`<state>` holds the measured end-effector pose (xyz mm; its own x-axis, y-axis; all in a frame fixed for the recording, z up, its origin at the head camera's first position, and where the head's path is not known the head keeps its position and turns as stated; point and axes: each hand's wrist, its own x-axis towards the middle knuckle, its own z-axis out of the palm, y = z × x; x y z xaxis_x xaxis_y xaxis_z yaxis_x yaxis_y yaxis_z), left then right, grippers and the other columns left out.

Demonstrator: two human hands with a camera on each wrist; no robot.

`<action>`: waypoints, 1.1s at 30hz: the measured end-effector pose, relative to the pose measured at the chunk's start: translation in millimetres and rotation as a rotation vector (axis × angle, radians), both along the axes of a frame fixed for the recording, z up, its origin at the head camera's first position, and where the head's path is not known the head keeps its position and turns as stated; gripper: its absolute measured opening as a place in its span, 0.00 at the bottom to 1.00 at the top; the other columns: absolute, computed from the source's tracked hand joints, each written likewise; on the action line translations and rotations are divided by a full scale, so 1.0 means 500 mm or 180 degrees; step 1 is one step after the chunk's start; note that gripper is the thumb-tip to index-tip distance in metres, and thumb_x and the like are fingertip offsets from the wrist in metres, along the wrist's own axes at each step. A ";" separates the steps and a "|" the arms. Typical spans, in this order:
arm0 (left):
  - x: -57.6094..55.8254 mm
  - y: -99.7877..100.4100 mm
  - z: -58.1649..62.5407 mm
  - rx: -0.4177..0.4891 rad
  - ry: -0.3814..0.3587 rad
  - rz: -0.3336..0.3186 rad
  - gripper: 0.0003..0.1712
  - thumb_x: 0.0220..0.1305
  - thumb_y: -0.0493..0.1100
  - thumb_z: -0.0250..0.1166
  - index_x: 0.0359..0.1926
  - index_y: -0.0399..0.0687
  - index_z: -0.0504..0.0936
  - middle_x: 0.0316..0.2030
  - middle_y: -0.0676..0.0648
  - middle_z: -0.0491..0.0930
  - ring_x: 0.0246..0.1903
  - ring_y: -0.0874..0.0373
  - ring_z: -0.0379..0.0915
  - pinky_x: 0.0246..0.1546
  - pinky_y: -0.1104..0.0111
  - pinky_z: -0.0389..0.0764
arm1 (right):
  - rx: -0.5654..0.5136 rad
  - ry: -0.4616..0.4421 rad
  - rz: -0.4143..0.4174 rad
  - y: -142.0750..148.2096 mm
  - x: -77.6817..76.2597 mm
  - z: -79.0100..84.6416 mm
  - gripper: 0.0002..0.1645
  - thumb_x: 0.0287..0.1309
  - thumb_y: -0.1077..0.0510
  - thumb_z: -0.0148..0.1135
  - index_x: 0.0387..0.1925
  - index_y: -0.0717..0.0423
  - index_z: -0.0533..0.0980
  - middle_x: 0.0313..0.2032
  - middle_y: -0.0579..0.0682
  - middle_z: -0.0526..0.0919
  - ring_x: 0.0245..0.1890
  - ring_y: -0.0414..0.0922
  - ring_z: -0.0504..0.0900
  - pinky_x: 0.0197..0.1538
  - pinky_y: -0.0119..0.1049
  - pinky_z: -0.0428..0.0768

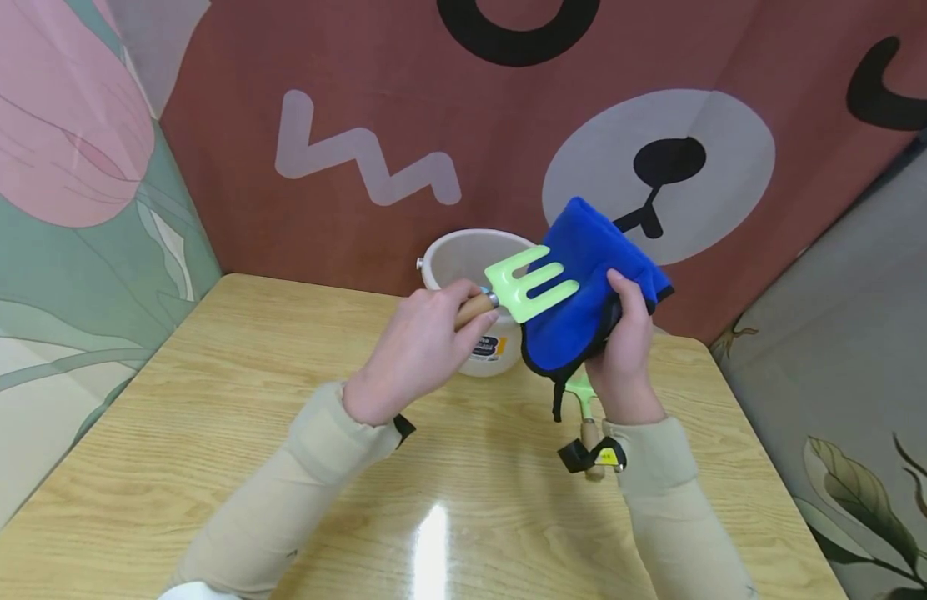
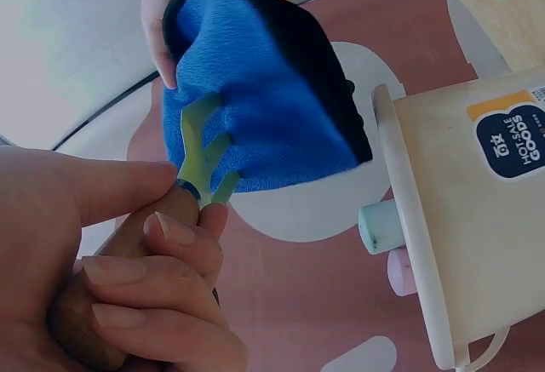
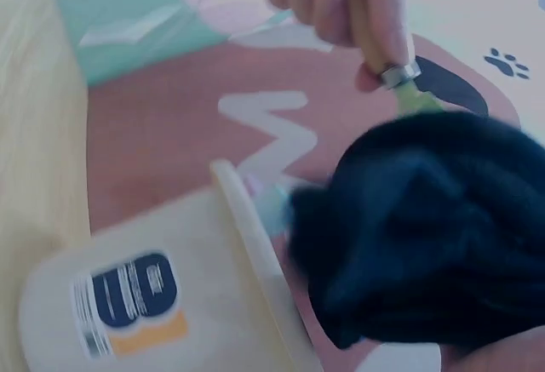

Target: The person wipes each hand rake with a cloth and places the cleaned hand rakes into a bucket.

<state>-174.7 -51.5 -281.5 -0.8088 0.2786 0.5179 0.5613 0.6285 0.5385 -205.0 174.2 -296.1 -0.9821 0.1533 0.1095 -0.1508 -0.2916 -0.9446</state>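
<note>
My left hand (image 1: 414, 350) grips the wooden handle of a small garden hand fork (image 1: 525, 287) with light green tines. The tines lie against a blue cloth (image 1: 594, 237) edged in black. My right hand (image 1: 630, 367) holds this cloth from beneath, thumb on its near face; the cloth hides most of the other fingers. In the left wrist view, the fork (image 2: 196, 146) presses close to the plush blue side. The right wrist view shows the dark underside of the cloth (image 3: 426, 236), bunched and blurred. Both hands are raised in front of a whitish bucket (image 1: 456, 260).
Below my right hand, a second green tool with a wooden handle (image 1: 589, 432) lies on the wooden table (image 1: 283, 417). Teal (image 2: 381, 226) and pink (image 2: 402, 271) ends poke past the bucket's rim. A printed curtain (image 1: 358, 75) hangs behind the table.
</note>
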 end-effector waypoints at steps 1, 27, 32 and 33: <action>0.000 0.000 0.000 0.0003 -0.0001 -0.0001 0.15 0.72 0.48 0.62 0.44 0.39 0.83 0.24 0.50 0.79 0.18 0.61 0.74 0.20 0.68 0.76 | -0.0082 -0.0045 0.0058 0.001 0.000 0.000 0.47 0.67 0.34 0.53 0.79 0.37 0.45 0.76 0.47 0.57 0.73 0.51 0.59 0.75 0.60 0.57; -0.002 0.006 -0.003 0.0041 -0.0223 -0.0058 0.15 0.75 0.52 0.58 0.41 0.45 0.79 0.18 0.51 0.68 0.15 0.60 0.69 0.18 0.68 0.70 | -0.0564 -0.0293 0.0815 -0.032 0.029 -0.008 0.43 0.69 0.33 0.49 0.78 0.32 0.44 0.76 0.46 0.57 0.73 0.52 0.59 0.69 0.54 0.67; -0.002 0.007 -0.001 0.0045 -0.0249 -0.0018 0.17 0.75 0.53 0.58 0.47 0.44 0.81 0.18 0.50 0.70 0.16 0.60 0.71 0.19 0.67 0.73 | -0.0463 -0.0267 0.0951 -0.042 0.037 -0.012 0.43 0.70 0.33 0.48 0.78 0.33 0.43 0.76 0.47 0.56 0.73 0.54 0.59 0.70 0.57 0.65; -0.002 0.007 0.000 0.0048 -0.0251 -0.0015 0.17 0.75 0.53 0.58 0.48 0.44 0.81 0.18 0.50 0.70 0.16 0.60 0.71 0.19 0.68 0.74 | -0.0439 -0.0278 0.0986 -0.044 0.039 -0.013 0.43 0.70 0.33 0.48 0.78 0.33 0.44 0.76 0.47 0.56 0.74 0.54 0.59 0.71 0.57 0.64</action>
